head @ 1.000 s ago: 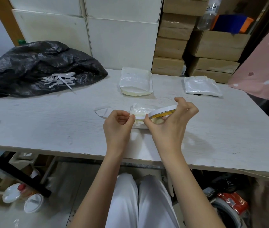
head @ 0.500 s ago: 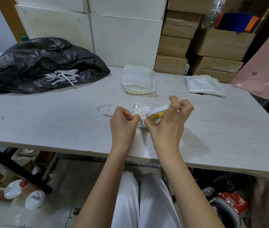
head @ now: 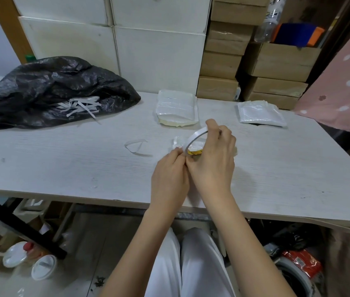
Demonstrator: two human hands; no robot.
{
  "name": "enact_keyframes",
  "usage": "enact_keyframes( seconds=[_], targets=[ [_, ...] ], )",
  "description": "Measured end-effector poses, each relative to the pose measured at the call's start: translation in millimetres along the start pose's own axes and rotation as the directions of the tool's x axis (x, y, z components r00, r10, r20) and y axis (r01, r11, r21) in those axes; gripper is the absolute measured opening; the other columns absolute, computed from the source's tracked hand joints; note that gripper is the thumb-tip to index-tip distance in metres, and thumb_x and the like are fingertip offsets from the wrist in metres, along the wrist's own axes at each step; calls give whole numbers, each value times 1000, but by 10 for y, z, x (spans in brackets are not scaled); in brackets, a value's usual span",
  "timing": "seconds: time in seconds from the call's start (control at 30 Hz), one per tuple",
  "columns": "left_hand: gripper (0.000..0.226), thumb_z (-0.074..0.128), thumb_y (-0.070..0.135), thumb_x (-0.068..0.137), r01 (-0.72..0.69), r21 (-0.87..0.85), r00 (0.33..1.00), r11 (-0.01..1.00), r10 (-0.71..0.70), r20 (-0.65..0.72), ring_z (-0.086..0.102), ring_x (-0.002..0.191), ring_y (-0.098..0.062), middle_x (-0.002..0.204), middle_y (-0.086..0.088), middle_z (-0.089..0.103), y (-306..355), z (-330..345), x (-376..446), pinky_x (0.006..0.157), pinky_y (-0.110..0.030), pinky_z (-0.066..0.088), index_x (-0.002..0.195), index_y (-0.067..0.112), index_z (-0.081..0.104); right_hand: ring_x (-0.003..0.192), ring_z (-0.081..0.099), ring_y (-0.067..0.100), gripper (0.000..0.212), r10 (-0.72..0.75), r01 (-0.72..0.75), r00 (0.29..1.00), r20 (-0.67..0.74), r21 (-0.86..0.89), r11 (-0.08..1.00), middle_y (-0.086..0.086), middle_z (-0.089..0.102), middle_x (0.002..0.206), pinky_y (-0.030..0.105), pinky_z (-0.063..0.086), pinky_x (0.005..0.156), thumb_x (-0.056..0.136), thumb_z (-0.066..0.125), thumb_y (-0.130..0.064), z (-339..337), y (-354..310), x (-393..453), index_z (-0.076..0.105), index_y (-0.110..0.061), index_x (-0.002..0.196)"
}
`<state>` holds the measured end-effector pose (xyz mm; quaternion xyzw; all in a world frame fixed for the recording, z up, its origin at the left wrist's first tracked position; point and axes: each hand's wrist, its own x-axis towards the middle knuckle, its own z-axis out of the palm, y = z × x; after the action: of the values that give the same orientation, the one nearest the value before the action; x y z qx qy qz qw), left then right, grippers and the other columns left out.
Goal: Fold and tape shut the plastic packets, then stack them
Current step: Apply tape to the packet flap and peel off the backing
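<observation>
White table (head: pixel 62 168), stacked cardboard boxes (head: pixel 223 61) behind, white panels (head: pixel 159 56)

Both hands (head: pixel 191 168) pinching (fingertips touching).

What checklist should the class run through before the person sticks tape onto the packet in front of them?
1. Tape roll gripped by the right hand: ok.
2. Left hand pinching the tape's free end: ok.
3. Small packet on the table behind the roll: ok.
4. Packet fold closed: cannot tell, the hands hide it.
5. Finished stack within view for stacking: ok.
6. Loose strip clear of the packet: ok.
</observation>
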<state>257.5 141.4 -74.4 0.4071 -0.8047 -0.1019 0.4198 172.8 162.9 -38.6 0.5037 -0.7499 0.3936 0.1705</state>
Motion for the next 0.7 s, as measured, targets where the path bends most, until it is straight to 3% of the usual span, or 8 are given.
enact_keyframes(
  seconds=[0.17,0.27,0.4,0.47,0.57,0.7],
  targets=[
    [14,51,1,78,72,24,997,997,-72,-5,53,66,-27,74,-8,59,-50,1,-13,55,-27,30,79,3,66,111,37,17,90,-8,12,998,-58,76,997,6,53,123,23,36,70,57,80,-14,17,-9,-68,28,-25,130],
    [12,56,-5,71,24,51,997,998,-21,-73,45,67,-16,68,-6,59,-54,-3,2,64,-24,35,71,5,63,109,40,21,85,12,-1,997,-81,136,991,7,53,120,19,33,79,56,80,-18,11,28,-84,34,-23,128],
    [11,51,7,79,-31,123,995,992,43,-93,52,70,-16,74,-1,64,-83,30,16,77,-27,39,73,11,59,109,43,19,88,171,-174,985,38,324,930,4,44,118,17,35,82,59,82,-32,-60,124,-57,36,-29,133],
    [12,54,11,84,-37,155,996,987,50,-80,57,68,-21,74,0,64,-68,54,34,79,-29,42,74,12,59,104,50,13,90,248,-275,961,119,430,860,0,45,116,24,45,84,60,83,-34,-87,173,-31,30,-31,133],
    [13,56,13,86,-31,186,994,982,49,-95,58,65,-22,70,0,62,-25,65,70,81,-35,47,72,12,58,108,52,17,91,261,-291,957,129,483,826,0,43,122,36,50,88,59,85,-33,-107,198,6,26,-27,128],
    [21,48,20,85,-29,205,992,978,54,-117,62,68,-21,75,0,67,1,71,53,85,-37,50,73,12,63,112,45,12,97,252,-274,961,117,553,787,-13,29,121,23,46,90,58,86,-21,-101,235,-18,26,-25,134]
  ],
)
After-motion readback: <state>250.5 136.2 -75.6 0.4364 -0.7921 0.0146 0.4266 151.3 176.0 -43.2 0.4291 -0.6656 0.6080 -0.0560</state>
